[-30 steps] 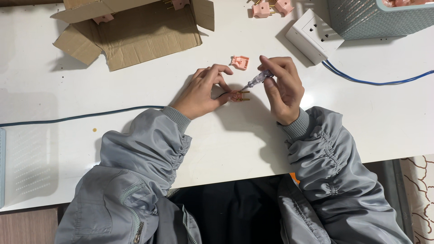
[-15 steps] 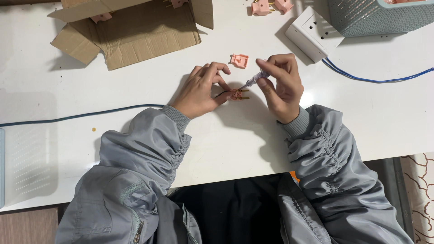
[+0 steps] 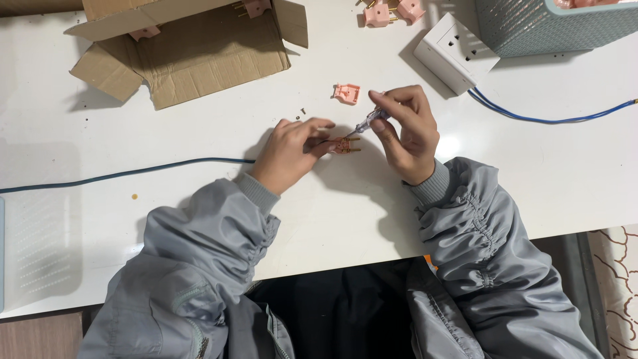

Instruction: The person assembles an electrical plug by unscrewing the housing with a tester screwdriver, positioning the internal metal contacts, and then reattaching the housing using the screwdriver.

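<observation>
Pink plug base [image 3: 344, 144] is pinned flat on the white table [image 3: 199, 133] by left hand [image 3: 287, 154] fingertips so it can't twist, while right hand [image 3: 407, 129] pinches a small screwdriver [image 3: 367, 121] down into it (cover [image 3: 346, 93] lies just beside).

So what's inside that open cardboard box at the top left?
Inside the cardboard box, two pink plug pieces with brass pins show: one at the top edge, one under the left flap. The flaps and the frame edge hide the rest.
</observation>
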